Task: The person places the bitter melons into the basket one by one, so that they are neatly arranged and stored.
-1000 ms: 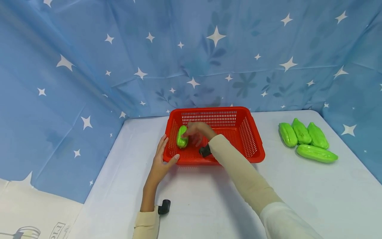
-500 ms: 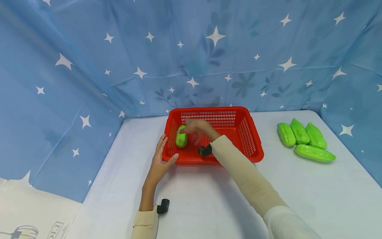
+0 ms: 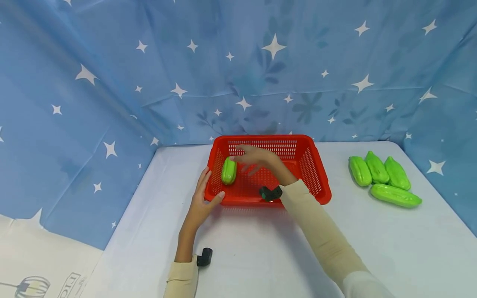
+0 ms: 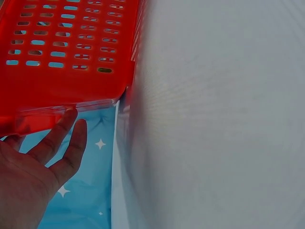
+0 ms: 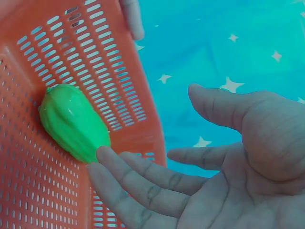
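Observation:
A bright green, ribbed, oblong fruit (image 3: 229, 170), much like an unripe papaya, lies against the left wall inside a red perforated plastic basket (image 3: 323, 182). My right hand (image 3: 257, 158) hovers over the basket just right of this fruit. In the right wrist view, the right hand (image 5: 205, 186) has its fingers spread and nothing in its grasp; its fingertips overlap the end of the fruit (image 5: 74, 121), and contact is unclear. My left hand (image 3: 199, 205) rests at the basket's front left corner, fingers extended along the outside and thumb near the front rim.
Several similar green fruits (image 3: 398, 173) lie grouped on the white tabletop (image 3: 372, 244) at the right. A blue star-patterned curtain (image 3: 238, 74) hangs behind and along the sides. The basket stands near the table's back edge.
The right hand has let go of the green fruit and moved back to the right, its fingers opening out. Left hand and basket stay in place.

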A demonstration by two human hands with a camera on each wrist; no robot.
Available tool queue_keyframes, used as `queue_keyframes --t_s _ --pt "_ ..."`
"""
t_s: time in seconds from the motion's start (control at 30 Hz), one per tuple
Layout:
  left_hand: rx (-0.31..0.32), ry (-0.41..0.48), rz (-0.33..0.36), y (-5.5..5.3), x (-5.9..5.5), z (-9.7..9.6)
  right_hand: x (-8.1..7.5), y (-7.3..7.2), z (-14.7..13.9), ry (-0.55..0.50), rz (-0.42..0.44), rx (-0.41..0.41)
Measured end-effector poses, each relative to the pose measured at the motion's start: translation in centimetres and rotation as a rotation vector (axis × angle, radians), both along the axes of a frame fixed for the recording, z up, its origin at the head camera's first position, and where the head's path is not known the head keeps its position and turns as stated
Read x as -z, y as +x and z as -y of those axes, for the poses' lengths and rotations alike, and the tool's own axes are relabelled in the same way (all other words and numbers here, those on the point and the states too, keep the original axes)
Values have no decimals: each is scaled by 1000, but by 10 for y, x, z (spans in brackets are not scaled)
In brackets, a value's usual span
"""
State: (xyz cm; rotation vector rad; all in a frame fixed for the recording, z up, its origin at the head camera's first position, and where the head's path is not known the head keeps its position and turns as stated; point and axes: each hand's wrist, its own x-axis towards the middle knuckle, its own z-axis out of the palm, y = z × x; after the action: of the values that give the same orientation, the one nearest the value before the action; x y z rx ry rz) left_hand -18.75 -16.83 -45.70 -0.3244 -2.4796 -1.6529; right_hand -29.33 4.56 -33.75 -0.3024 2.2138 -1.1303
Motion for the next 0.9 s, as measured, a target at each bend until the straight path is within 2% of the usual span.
queue_keyframes --t_s 0.27,0.5,0.67,0.9 --pt "4 2 -2 -1 -1 -3 1 11 -35 -195 -52 17" --pt "-5 -5 10 2 0 -1 2 26 -73 -335 -143 58" --pt "-1 -6 2 2 -1 -1 8 34 -102 -373 -221 102" --pt "-5 -2 -1 1 1 -1 18 45 -137 -366 -308 151"
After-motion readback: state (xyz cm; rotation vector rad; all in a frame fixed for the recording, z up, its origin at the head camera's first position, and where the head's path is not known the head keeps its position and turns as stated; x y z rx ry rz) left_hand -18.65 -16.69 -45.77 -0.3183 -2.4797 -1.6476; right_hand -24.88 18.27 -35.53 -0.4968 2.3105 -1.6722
